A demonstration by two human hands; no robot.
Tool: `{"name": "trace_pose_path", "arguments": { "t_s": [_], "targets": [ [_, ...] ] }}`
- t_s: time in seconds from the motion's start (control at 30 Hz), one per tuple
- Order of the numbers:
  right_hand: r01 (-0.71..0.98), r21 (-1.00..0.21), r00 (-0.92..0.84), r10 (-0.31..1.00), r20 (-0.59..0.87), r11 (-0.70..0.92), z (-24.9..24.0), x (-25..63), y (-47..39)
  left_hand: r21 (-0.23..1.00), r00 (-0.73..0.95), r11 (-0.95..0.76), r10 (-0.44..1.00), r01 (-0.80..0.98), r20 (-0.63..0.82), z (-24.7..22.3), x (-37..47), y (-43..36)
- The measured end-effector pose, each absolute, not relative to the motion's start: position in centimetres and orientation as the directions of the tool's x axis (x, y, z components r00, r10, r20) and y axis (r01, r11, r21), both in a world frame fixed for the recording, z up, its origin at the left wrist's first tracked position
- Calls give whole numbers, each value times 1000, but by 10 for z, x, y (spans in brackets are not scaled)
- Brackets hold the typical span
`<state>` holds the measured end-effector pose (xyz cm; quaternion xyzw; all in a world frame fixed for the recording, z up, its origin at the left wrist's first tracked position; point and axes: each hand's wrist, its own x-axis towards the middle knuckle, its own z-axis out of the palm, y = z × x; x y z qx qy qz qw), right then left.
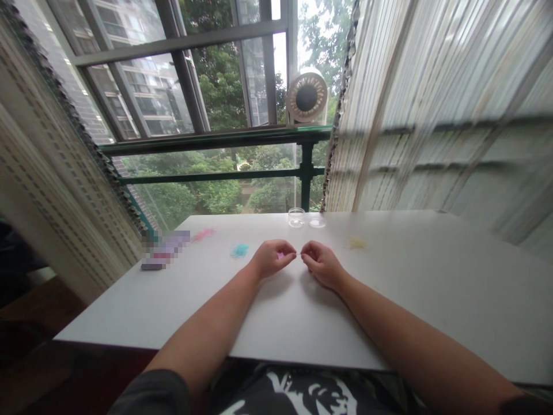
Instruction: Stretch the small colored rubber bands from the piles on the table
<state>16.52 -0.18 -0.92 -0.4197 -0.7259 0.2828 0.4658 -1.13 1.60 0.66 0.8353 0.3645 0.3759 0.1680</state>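
Observation:
Near the middle of the white table [194, 311], my left hand [273, 257] and my right hand [320, 262] face each other with their fingertips almost touching. Both are closed in a pinch. Something thin and small shows between the fingertips, too tiny to identify. A bit of pink shows inside the curled fingers of my left hand. Left of that hand lies a small turquoise pile [239, 249]. A pale yellow pile [357, 243] is to the right of my right hand. Behind the hands stand a clear round container [296, 218] and a shallow clear dish or lid [317, 222].
A pink pile [204, 233] lies at the back left, beside a blurred purple box [168, 248]. Beyond the table are a green railing [216, 141], an open window and a round white fan [307, 96]. Curtains hang on both sides.

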Motion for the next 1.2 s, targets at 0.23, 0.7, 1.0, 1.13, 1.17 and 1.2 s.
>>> {"name": "trace_pose_path", "arguments": {
  "t_s": [0.23,0.7,1.0,1.13,1.17,1.2],
  "targets": [
    [348,-802,-214,874,436,486,-9,165,-2,559,447,-673,739,484,504,6,-12,17],
    [374,-783,-231,867,441,497,-9,166,-2,556,458,-672,741,489,492,8,-12,17],
    [341,-815,-249,881,402,469,-10,165,-4,579,463,-662,748,475,475,11,-13,14],
    [313,-834,-243,887,392,454,-14,166,-2,598,457,-649,759,471,464,12,-16,14],
    [307,-838,-239,889,390,450,-15,166,-2,602,450,-644,764,472,463,11,-17,15],
    [306,-840,-237,890,389,449,-16,167,-1,606,441,-638,769,475,463,11,-17,15]
  ]
}}
